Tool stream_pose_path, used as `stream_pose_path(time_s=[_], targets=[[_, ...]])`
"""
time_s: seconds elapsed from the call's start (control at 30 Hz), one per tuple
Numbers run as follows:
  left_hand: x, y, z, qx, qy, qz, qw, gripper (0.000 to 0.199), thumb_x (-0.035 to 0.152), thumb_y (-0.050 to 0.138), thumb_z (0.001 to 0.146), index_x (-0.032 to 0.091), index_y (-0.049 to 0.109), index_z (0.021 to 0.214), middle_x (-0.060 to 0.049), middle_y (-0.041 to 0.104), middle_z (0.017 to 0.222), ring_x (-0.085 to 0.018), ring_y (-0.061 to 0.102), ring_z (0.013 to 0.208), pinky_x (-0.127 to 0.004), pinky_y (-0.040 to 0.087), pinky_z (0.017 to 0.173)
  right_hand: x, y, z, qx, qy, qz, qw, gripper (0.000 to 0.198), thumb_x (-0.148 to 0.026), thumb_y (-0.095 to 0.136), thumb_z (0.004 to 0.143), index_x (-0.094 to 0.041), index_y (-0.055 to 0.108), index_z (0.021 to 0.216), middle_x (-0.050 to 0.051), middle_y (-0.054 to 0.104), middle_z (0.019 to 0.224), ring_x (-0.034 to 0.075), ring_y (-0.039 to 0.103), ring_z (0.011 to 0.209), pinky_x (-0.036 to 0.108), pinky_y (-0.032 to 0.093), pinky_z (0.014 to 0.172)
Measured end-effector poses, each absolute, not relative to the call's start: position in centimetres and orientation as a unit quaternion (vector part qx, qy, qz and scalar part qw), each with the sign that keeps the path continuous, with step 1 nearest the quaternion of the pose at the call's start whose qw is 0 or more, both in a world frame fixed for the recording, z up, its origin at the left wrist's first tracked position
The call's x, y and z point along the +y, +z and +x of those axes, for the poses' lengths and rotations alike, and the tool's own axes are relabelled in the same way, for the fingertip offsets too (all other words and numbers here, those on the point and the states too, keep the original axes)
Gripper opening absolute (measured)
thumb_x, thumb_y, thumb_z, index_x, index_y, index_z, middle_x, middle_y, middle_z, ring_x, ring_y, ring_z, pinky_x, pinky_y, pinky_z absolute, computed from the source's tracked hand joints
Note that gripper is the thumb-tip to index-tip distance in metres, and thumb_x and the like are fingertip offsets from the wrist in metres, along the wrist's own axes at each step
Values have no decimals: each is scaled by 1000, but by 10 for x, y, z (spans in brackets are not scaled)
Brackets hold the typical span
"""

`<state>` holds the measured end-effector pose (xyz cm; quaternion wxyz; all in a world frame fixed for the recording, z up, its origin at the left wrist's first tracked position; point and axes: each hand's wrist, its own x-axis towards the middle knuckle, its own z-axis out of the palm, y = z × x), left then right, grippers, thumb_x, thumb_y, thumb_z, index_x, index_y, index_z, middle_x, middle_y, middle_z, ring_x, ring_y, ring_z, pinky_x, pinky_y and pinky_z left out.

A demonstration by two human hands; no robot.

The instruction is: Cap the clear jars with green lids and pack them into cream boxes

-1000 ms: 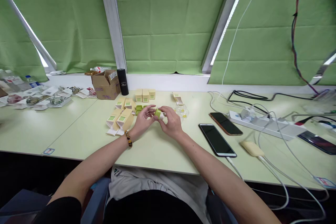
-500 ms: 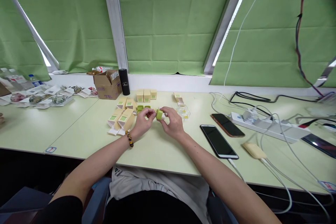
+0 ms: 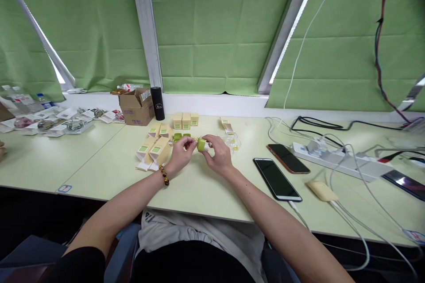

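Note:
Above the table's middle, my right hand grips a small rounded green and white object between thumb and fingers. My left hand, with a beaded bracelet at its wrist, is closed in a pinch against the object's left side. A thin yellowish bit shows there, but what the left fingertips hold is too small to make out. Just behind the left hand lie more green pieces. Several cream cartons with green labels stand left of it, some with open flaps.
More cream cartons stand farther back. An opened carton and clear plastic packaging lie beyond my right hand. Phones, a power strip and cables occupy the right side. A cardboard box and black cylinder stand back left.
Both hands stay in almost the same place, holding the green and white object. Only a very slight shift of the view shows.

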<state>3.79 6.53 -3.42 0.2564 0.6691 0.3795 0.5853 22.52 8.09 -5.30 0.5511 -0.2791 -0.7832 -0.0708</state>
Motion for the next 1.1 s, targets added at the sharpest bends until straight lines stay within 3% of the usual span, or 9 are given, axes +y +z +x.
stream_pose_path(time_s=[0.83,1.1], targets=[[75,-39,32,386,606,636,283,32,49,74,92,17,70,89,-6,70,85,-17,62,78,-30,52,75,83,-54,228,-777,-62,-303,548,38,-27,68,97,-25,62,134,13,75,124,32,72,111,47,66,80],[80,-43,32,388,605,620,314,32,48,74,91,16,71,89,-6,71,87,-17,64,79,-31,53,77,82,-56,225,-776,17,-276,567,43,-25,64,99,-26,59,142,14,70,136,30,69,123,42,73,77]])
